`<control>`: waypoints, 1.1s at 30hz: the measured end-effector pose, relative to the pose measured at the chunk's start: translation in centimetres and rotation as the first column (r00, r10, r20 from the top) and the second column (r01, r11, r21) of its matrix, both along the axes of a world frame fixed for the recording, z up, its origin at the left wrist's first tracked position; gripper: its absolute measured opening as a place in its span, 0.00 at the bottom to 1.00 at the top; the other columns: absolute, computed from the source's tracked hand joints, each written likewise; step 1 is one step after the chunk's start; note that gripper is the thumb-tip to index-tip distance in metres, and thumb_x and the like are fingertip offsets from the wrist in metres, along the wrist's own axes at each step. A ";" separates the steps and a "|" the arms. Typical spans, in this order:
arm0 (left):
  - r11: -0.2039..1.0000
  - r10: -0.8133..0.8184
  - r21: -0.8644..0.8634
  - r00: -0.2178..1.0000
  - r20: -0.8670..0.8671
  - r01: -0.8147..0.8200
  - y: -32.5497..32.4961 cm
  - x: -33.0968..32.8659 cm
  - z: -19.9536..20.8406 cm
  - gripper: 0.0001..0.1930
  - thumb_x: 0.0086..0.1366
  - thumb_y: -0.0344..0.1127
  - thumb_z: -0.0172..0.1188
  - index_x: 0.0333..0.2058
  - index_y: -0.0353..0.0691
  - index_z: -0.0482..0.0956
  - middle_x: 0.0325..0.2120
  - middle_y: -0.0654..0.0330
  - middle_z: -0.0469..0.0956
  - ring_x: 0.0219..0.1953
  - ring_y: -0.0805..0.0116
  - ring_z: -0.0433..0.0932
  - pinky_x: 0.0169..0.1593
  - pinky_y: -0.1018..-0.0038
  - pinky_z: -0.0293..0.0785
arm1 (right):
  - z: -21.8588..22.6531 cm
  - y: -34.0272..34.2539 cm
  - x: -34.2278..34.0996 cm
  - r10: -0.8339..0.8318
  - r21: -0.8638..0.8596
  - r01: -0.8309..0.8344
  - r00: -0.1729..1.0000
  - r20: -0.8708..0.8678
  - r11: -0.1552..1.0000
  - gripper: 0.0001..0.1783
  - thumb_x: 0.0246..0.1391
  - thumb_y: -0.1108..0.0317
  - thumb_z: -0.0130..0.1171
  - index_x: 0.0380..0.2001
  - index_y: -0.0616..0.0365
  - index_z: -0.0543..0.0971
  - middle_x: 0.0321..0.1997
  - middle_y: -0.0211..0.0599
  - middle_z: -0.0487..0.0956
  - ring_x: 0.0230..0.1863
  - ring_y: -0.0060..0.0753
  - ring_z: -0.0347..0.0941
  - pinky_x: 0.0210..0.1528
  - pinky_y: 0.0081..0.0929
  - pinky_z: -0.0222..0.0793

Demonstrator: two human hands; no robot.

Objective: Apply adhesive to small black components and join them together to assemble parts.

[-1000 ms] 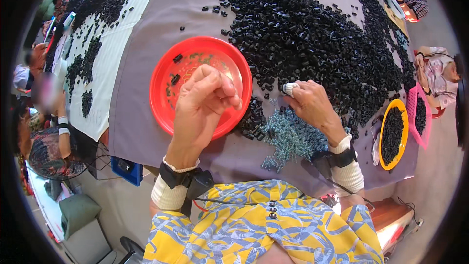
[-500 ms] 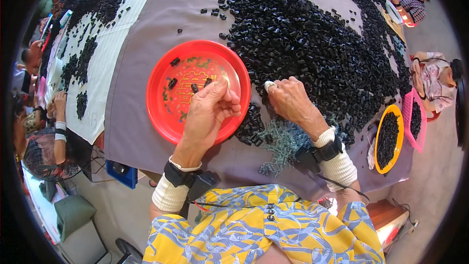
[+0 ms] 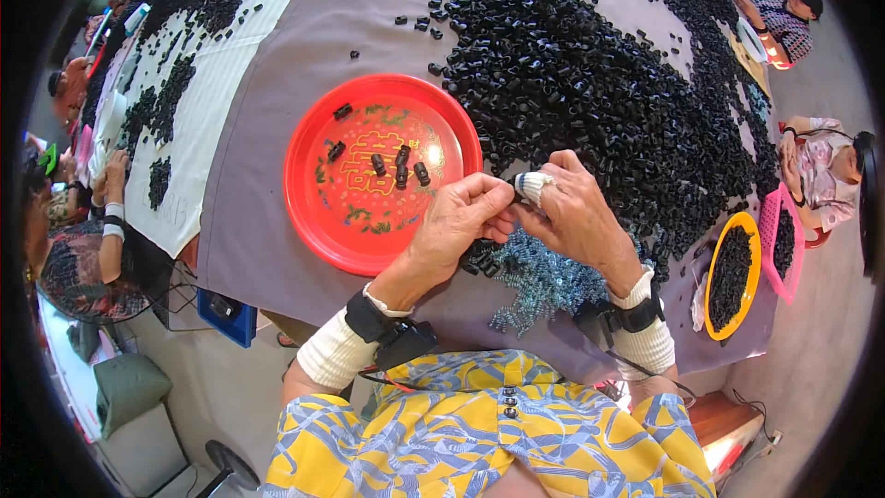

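Note:
My left hand point(image 3: 464, 221) is closed in a pinch at the near right rim of the red round tray point(image 3: 304, 221). Against its fingertips, my right hand point(image 3: 583, 219) is closed too, a white wrap point(image 3: 533, 186) round one finger. Whatever is between the fingers is too small and hidden to make out. Several small black tubular pieces point(image 3: 378, 164) lie loose in the tray. Just beyond my right hand spreads a large heap of similar black pieces point(image 3: 572, 74). A pile of bluish, clear coil-like pieces point(image 3: 539, 281) lies below my hands, near the table's front edge.
A yellow oval basket point(image 3: 754, 231) and a pink basket point(image 3: 791, 286), both holding black pieces, stand at the right edge of the grey-covered table point(image 3: 249, 221). A blue bin point(image 3: 226, 318) sits below at left. Other people work along both sides, one with a wrist band point(image 3: 112, 219).
My left hand has moved right from over the tray to meet my right hand's fingertips. More black pieces now show in the tray where that hand was. The view has shifted slightly.

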State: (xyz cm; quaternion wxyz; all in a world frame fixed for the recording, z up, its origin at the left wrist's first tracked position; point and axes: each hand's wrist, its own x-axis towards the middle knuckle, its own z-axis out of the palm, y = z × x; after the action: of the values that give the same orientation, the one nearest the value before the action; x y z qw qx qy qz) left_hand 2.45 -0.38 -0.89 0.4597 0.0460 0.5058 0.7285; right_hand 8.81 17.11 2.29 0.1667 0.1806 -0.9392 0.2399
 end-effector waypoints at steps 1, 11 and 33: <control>0.998 -0.032 0.059 0.999 0.009 0.032 0.2 0.1 -0.2 0.10 0.66 0.37 0.53 0.39 0.36 0.74 0.28 0.63 0.77 0.29 0.77 0.76 0.35 0.80 0.75 | 0.1 0.0 0.2 0.011 -0.013 -0.011 1.000 0.002 1.000 0.09 0.43 0.68 0.62 0.22 0.60 0.73 0.21 0.38 0.72 0.28 0.43 0.68 0.39 0.35 0.63; 0.970 0.123 0.200 0.988 0.096 -0.140 -2.1 -1.7 0.2 0.12 0.63 0.25 0.54 0.45 0.31 0.73 0.34 0.56 0.78 0.35 0.69 0.78 0.43 0.73 0.77 | -3.4 1.9 1.1 -0.170 0.109 0.153 0.972 0.163 0.982 0.05 0.44 0.69 0.58 0.22 0.58 0.74 0.25 0.38 0.74 0.29 0.42 0.71 0.32 0.35 0.64; 0.988 0.065 0.139 0.997 -0.030 -0.061 0.0 -0.5 0.7 0.12 0.62 0.26 0.55 0.44 0.31 0.73 0.34 0.58 0.78 0.35 0.72 0.78 0.42 0.76 0.76 | 0.4 1.2 1.0 -0.194 -0.113 0.201 0.978 0.072 0.973 0.09 0.46 0.69 0.60 0.20 0.58 0.70 0.20 0.38 0.72 0.24 0.45 0.69 0.32 0.36 0.62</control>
State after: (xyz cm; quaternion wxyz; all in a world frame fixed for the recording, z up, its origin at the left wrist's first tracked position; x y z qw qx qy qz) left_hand 1.93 -0.35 -0.23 0.4233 0.0741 0.4634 0.7749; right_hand 9.83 18.31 2.72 0.1720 0.0685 -0.9410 0.2834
